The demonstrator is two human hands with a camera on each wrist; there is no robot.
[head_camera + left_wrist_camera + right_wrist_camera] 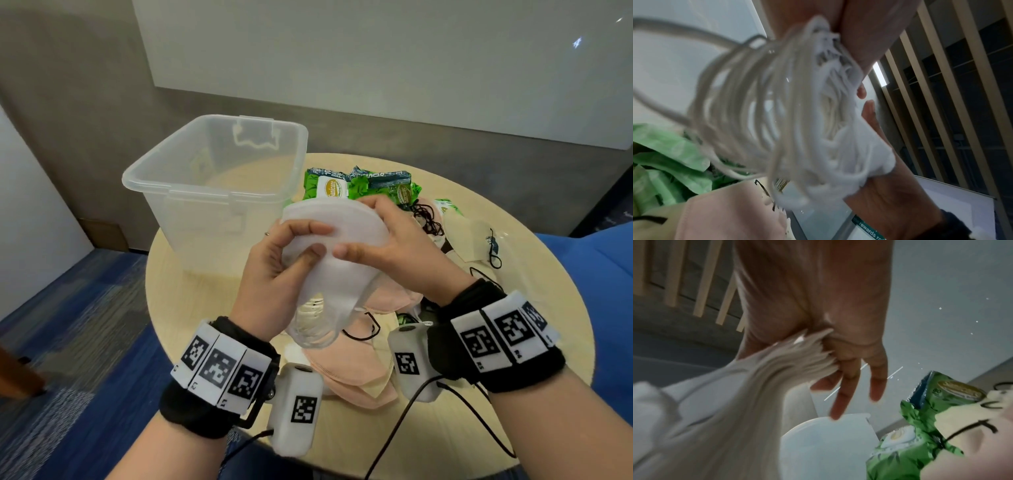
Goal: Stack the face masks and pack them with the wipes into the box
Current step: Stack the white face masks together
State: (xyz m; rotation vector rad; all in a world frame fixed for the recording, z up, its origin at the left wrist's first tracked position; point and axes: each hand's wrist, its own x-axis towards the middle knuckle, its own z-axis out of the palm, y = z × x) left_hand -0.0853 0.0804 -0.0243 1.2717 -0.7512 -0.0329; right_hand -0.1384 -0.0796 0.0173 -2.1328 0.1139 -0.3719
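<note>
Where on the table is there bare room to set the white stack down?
Bare table left of the hands, in front of the clear box, out to the near-left rim. The box looks empty too. Crowded: wipes behind the white stack, loose masks across the right and near side.

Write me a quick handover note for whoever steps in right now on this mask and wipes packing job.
Left hand: holds the stack of white masks above the table.
Right hand: grips the same stack from the other side.
Clear box: on the table's far left, nothing visible inside.
Wipes packs: on the table behind the hands.
Pink and cream masks: loose in piles on the table.
Done: white masks gathered into one stack.
Left: put that stack in the box, stack the others, pack them with the wipes.
</note>
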